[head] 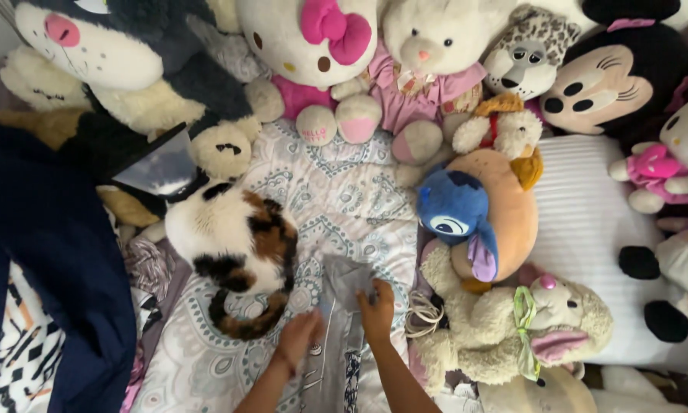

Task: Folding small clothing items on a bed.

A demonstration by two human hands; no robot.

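A grey garment [342,321] with a dark patterned strip lies flat on the paisley bedspread [336,191]. My left hand [296,336] presses on its left side, fingers blurred. Just to the right, my right hand [377,310] grips the cloth near its upper edge. A calico cat [233,245] wearing a clear plastic cone [160,168] is curled up directly left of the garment, its tail close to my left hand.
Plush toys ring the bed: a grey cat toy [122,53], a white one with a pink bow [313,46], a blue one [455,210], a cream dog [504,329]. Dark blue fabric [45,252] hangs at left. A white pillow [588,222] lies right.
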